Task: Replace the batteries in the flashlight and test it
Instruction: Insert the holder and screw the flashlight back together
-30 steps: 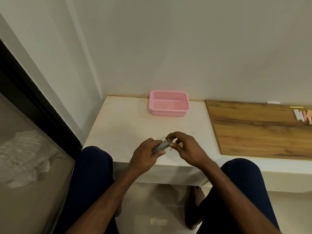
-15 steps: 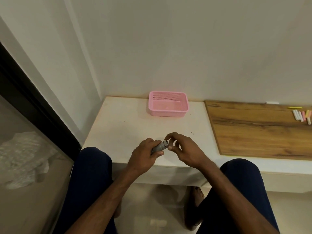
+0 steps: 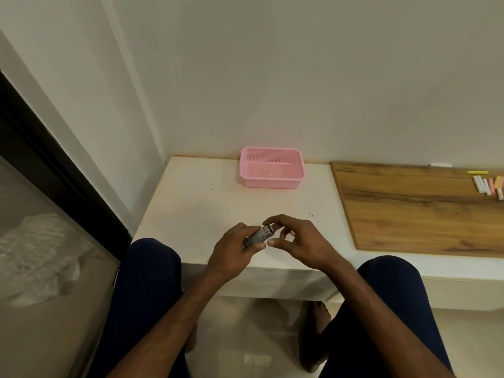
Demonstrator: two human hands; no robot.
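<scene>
Just past your knees, over the near edge of the table [image 3: 191, 214], your left hand [image 3: 231, 249] grips the flashlight [image 3: 257, 236] by its body. Your right hand [image 3: 300, 241] curves loosely round its end with the thumb clear. I cannot tell whether the forefinger touches. A loosened cap or battery could drop to the floor from here. Half a second ago those fingers pinched the end. Farther back sits the pink basket [image 3: 270, 184].

Dark navy trousers [image 3: 147, 282] are being worn, with both knees being covered at the near edge of the white table [image 3: 191, 203]. Both forearms, the left hand [image 3: 234, 249] and the right hand [image 3: 302, 241] are being shown bare. Beneath the table a bare foot [image 3: 319, 317] is being seen.
</scene>
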